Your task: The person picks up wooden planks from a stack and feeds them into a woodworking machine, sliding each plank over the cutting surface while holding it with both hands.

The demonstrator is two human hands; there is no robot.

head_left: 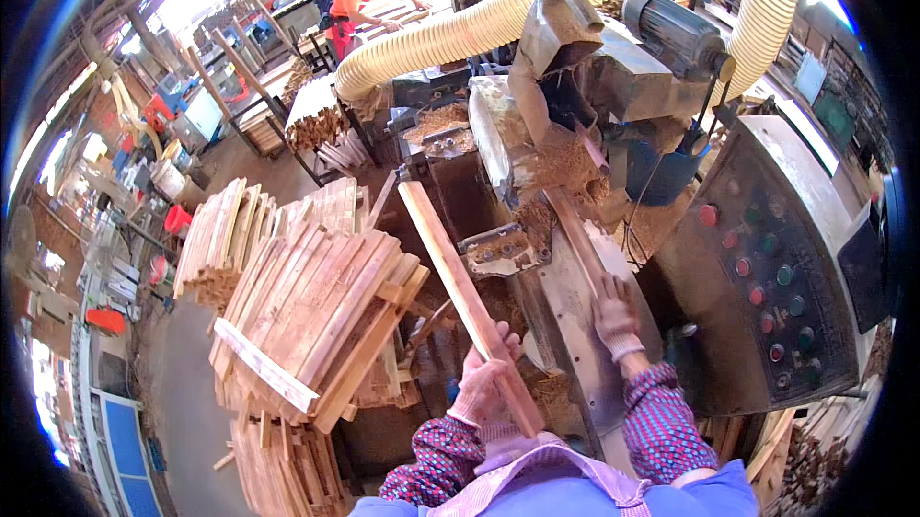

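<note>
My left hand, in a pale knit glove, is closed around a long wooden strip. That strip slants up and away to the left, with its near end by my chest. A second wooden strip lies along the metal bed of a woodworking machine, its far end at the sawdust-covered head. My gloved right hand grips the near end of this strip, fingers pointing forward along it. The hand covers part of that end.
Stacked wooden boards stand to the left. A control panel with several coloured buttons is on the right. A cream ribbed hose arches over the machine, near a motor. A person in orange works at the back.
</note>
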